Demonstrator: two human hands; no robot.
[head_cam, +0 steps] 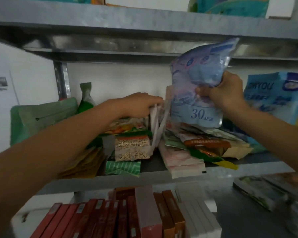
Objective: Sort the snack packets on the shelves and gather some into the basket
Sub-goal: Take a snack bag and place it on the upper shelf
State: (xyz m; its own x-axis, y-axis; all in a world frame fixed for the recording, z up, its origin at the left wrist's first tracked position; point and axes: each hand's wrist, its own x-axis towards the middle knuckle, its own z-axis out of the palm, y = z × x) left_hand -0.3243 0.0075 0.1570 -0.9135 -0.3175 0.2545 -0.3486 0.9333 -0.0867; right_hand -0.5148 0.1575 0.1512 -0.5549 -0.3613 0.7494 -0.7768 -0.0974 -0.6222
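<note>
My right hand [225, 92] grips a pale blue packet [199, 86] marked "30", holding it upright above a heap of mixed snack packets [199, 145] on the middle shelf [144, 177]. My left hand [138, 104] reaches in over the left pile and holds white plastic strips [156, 127] that hang down between the two heaps. A clear packet of grains [132, 149] lies under the left hand, with a green striped packet [122, 168] in front of it. No basket is in view.
A big green pouch [40, 115] and a dark green packet [85, 98] stand at the shelf's left; a blue bag [275, 95] stands at its right. Red and brown boxes [113, 217] and white boxes [199, 219] fill the lower shelf. The upper shelf's metal edge [144, 40] hangs overhead.
</note>
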